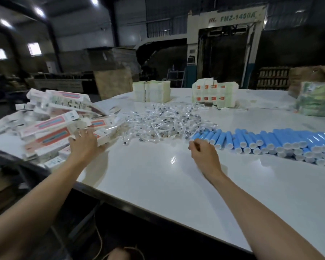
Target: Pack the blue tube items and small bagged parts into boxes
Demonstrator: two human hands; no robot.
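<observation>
A long heap of blue tubes [266,140] with white caps lies on the white table [158,181] at the right. A spread of small clear bagged parts [163,122] covers the table's middle. A pile of long white boxes [60,124] with red and blue windows is stacked at the left. My left hand [83,143] rests with spread fingers on the near edge of that box pile. My right hand [203,153] hovers just before the left end of the blue tubes, fingers curled, with nothing visible in it.
Stacks of flat white cartons [151,91] and cartons with orange marks [214,94] stand at the table's far side. A green-printed bundle [316,102] sits far right. A large machine [225,45] stands behind. The table's near edge runs diagonally below my arms.
</observation>
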